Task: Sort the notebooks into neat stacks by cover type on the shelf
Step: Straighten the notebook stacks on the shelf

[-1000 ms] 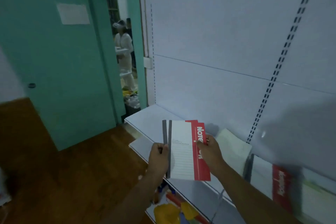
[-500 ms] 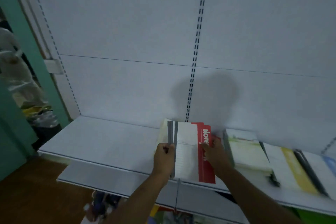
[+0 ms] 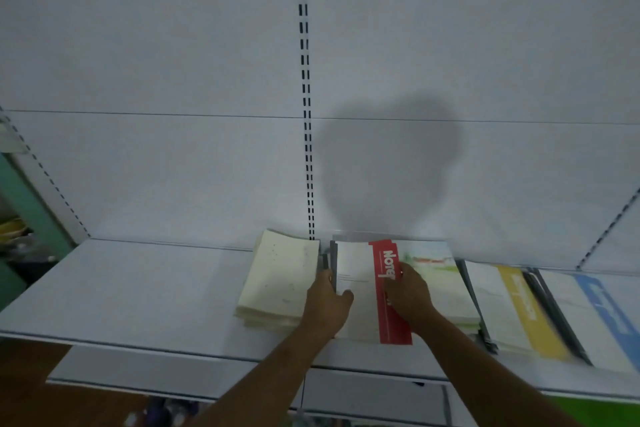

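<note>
Holding the red notebook (image 3: 372, 291) low over the shelf (image 3: 138, 288), left hand (image 3: 325, 302) gripping its spine and right hand (image 3: 408, 295) fingers curled on the red band, risks misplacing it across the cream stack (image 3: 280, 277) and the pictured-cover stack (image 3: 436, 277).

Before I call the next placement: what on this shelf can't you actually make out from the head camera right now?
- Red-striped notebook: title partly covered by the right hand; whether it already rests on the shelf, unclear.
- Pale-green-cover stack: print blurred.
- Blue-striped notebook: cut off at the right edge, motion-blurred.
- Cream stack: count unreadable.
- Lower shelf items: cut off at the bottom edge.
</note>
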Motion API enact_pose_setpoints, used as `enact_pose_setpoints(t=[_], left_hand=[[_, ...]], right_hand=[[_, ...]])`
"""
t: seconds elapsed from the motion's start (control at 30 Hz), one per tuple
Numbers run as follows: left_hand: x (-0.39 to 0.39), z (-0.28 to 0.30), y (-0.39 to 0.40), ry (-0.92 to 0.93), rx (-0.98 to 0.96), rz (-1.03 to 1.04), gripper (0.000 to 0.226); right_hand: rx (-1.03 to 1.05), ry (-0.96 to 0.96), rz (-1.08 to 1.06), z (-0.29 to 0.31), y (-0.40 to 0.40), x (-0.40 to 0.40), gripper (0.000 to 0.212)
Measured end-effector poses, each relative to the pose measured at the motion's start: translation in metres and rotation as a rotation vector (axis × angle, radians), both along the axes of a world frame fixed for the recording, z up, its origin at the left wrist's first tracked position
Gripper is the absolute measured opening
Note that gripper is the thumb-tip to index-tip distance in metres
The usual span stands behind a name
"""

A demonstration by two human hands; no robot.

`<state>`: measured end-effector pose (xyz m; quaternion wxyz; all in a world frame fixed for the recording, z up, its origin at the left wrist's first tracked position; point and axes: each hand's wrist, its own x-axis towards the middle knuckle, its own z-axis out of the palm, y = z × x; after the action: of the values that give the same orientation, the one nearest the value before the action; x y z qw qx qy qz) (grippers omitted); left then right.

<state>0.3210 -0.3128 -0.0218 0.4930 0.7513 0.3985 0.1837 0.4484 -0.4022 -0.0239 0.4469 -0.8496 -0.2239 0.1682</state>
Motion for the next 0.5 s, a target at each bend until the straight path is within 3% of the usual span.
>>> enact_pose_setpoints(t=[0.17,0.37,0.5], left_hand=[[0.02,-0.008,0.004,0.021,0.01,0.004,0.034],[0.034,-0.026,0.007,0.043,0.01,0.0,0.034],[0.04,-0.033,0.016,0.161,0.048,-0.016,0.056]], right_hand=[[-0.114,-0.102,0.106,-0.009,0.014,0.019,0.016],[-0.161,-0.106,0.067,-0.018,0.028,0.027,0.03],[-0.28,-0.046,0.044,-0.023,0.044,0.026,0.033]])
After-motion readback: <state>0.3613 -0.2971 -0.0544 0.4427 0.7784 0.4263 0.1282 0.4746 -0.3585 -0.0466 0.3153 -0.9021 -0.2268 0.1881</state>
